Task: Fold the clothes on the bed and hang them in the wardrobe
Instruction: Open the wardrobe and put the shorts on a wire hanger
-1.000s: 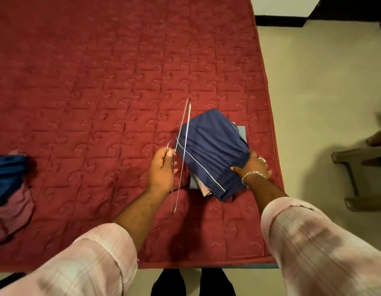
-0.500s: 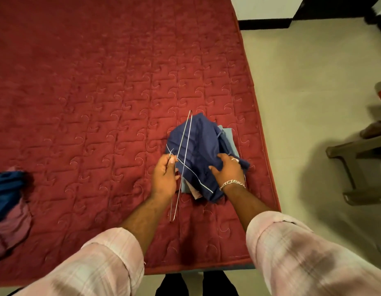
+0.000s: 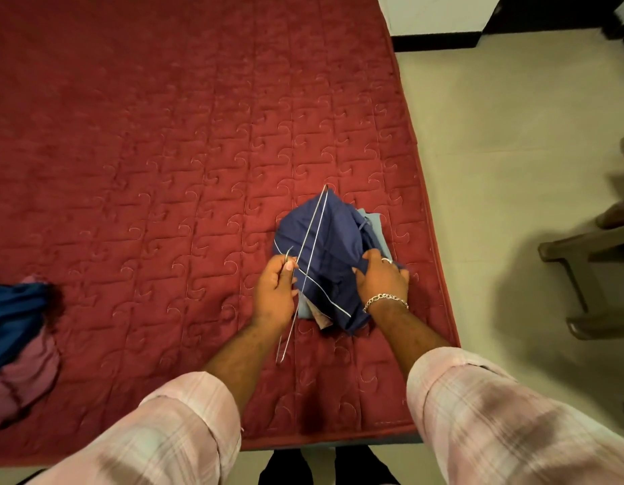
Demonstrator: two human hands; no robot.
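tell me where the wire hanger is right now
In the head view the wire hanger is near the bed's right edge, held by the left hand against the navy garment.

Pink-white plaid sleeves (image 3: pixel 170 435) rolled at forearms; silver chain bracelet (image 3: pixel 385 300) right wrist; ring (image 3: pixel 386 260); dark trousers (image 3: pixel 286 467).

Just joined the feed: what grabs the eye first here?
Near the right edge of the red quilted bed, the left hand holds a thin wire hanger against a folded navy garment, which the right hand grips. A blue and maroon clothes heap lies far left.
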